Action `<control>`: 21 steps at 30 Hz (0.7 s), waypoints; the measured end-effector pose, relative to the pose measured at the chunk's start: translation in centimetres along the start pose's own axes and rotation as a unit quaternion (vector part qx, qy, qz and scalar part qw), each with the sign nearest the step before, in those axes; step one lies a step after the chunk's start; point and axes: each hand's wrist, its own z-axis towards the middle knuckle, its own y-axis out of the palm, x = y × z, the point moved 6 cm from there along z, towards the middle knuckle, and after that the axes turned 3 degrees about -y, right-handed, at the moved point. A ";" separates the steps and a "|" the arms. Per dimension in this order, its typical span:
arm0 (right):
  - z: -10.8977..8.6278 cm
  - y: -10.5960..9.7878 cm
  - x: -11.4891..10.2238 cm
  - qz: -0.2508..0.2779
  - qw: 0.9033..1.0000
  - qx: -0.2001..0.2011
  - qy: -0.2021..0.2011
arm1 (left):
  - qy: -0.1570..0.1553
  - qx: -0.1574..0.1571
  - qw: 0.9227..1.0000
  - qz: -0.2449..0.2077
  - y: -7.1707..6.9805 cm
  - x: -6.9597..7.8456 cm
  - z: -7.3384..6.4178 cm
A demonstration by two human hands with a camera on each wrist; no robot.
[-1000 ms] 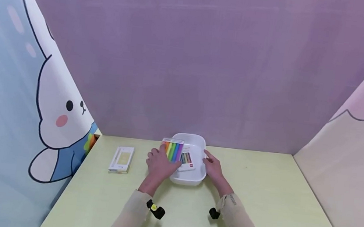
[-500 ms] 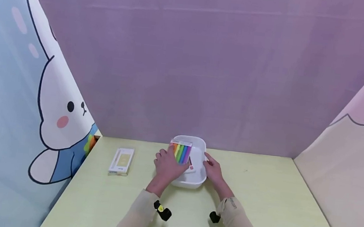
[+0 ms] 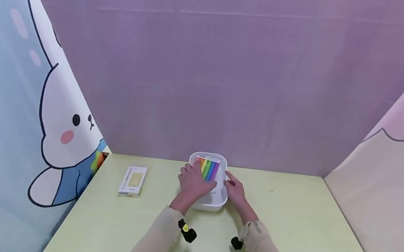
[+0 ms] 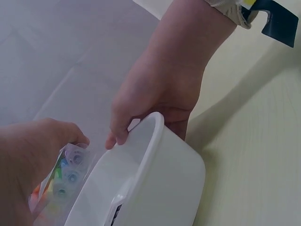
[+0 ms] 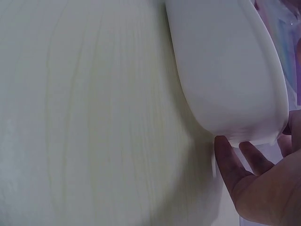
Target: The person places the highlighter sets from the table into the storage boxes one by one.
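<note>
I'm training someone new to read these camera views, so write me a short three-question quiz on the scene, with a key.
1. Fill in: In the head view, the flat white box lies on the table to the ____ of the white tub.
2. True or false: The right hand touches nothing.
3. The left hand holds: (a) the flat white box; (b) the pack of rainbow-coloured sticks; (c) nothing.

Key: 1. left. 2. False; it holds the white tub by its side. 3. b.
</note>
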 end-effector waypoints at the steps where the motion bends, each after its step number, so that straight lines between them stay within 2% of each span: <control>1: 0.0 0.0 0.1 -0.002 1.000 0.002 -0.001 | 0.002 -0.002 1.000 -0.003 0.1 0.2 -0.1; 8: 0.0 0.1 0.4 0.006 1.000 -0.004 0.006 | 0.001 -0.003 1.000 -0.013 -0.2 1.0 -0.3; 12: 0.2 -0.3 0.2 -0.001 1.000 -0.004 0.005 | 0.013 -0.017 1.000 -0.011 0.4 1.3 -0.2; 15: 0.3 -0.3 0.0 -0.005 1.000 -0.003 0.010 | 0.020 -0.027 0.999 -0.011 0.6 1.0 -0.3; 21: 0.2 -0.2 0.1 0.001 1.000 -0.012 0.013 | 0.011 -0.037 0.999 -0.004 0.5 -0.2 -0.8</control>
